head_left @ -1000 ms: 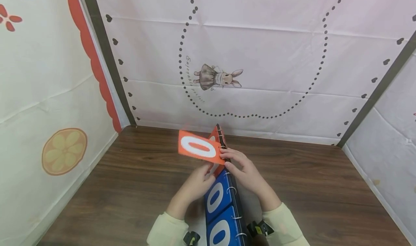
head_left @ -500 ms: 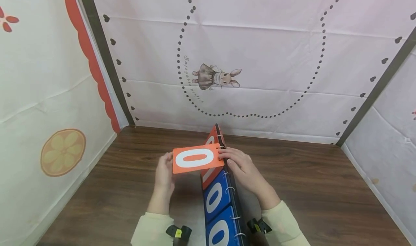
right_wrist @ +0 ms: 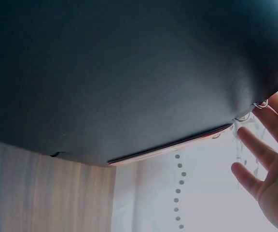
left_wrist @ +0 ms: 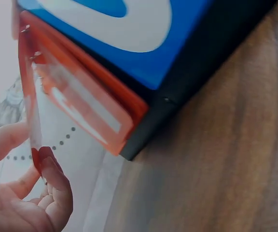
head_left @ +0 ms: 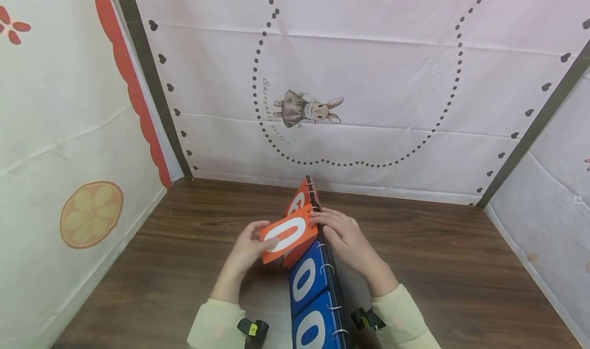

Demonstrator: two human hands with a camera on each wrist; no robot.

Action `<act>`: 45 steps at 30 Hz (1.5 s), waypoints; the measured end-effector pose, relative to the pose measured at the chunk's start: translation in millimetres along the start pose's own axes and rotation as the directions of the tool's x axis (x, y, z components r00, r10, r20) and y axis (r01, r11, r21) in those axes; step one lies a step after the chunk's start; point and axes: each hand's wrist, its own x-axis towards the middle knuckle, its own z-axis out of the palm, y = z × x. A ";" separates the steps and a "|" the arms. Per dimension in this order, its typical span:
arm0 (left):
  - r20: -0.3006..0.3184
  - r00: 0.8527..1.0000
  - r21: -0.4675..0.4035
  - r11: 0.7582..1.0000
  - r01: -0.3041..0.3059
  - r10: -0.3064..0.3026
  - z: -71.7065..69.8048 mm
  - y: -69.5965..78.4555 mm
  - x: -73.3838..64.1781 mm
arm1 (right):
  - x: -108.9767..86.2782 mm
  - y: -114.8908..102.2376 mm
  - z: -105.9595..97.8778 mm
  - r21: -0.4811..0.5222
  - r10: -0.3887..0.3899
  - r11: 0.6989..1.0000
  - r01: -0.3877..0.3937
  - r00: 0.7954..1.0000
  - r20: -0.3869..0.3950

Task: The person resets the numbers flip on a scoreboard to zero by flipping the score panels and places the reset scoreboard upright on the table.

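A tabletop flip scoreboard with a black stand (head_left: 335, 282) runs away from me, its number cards hung on metal rings along the top. My left hand (head_left: 244, 249) pinches the free end of a lifted orange card (head_left: 290, 230) bearing a white 0. In the left wrist view, thumb and fingers lie on opposite faces of that card (left_wrist: 27, 92), and other orange cards (left_wrist: 88, 96) lean against the stand. My right hand (head_left: 350, 244) touches the top edge by the rings, fingers extended. The right wrist view shows these fingers (right_wrist: 257, 150) beside the rings (right_wrist: 260, 104).
Blue cards (head_left: 304, 280) with white zeros occupy the near half of the scoreboard. It stands on a dark wooden table (head_left: 438, 267). A white printed cloth (head_left: 369, 82) hangs behind, with more cloth at the left (head_left: 92, 134) and right sides.
My left hand moved from beneath the orange card out to its free left end, then back towards the scoreboard, bending the card downward. The right hand has stayed by the rings.
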 end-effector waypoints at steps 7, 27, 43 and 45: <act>0.037 0.999 0.149 0.989 0.004 -0.010 14.7 -4.2 4.9 | -6.1 6.7 0.5 0.160 0.046 0.986 -0.055 0.997 0.065; 0.126 0.992 0.348 0.935 -0.068 0.025 40.2 -11.3 6.9 | -14.8 -16.2 -6.2 0.364 0.069 0.925 -0.109 0.990 0.123; 0.187 0.982 0.352 0.933 -0.077 0.010 39.7 -9.4 8.3 | -17.6 -13.1 -2.8 0.383 0.137 0.908 -0.170 0.984 0.112; 0.185 0.983 0.362 0.929 -0.077 0.010 39.8 -9.5 9.1 | -17.6 -13.6 -2.7 0.385 0.148 0.905 -0.181 0.982 0.115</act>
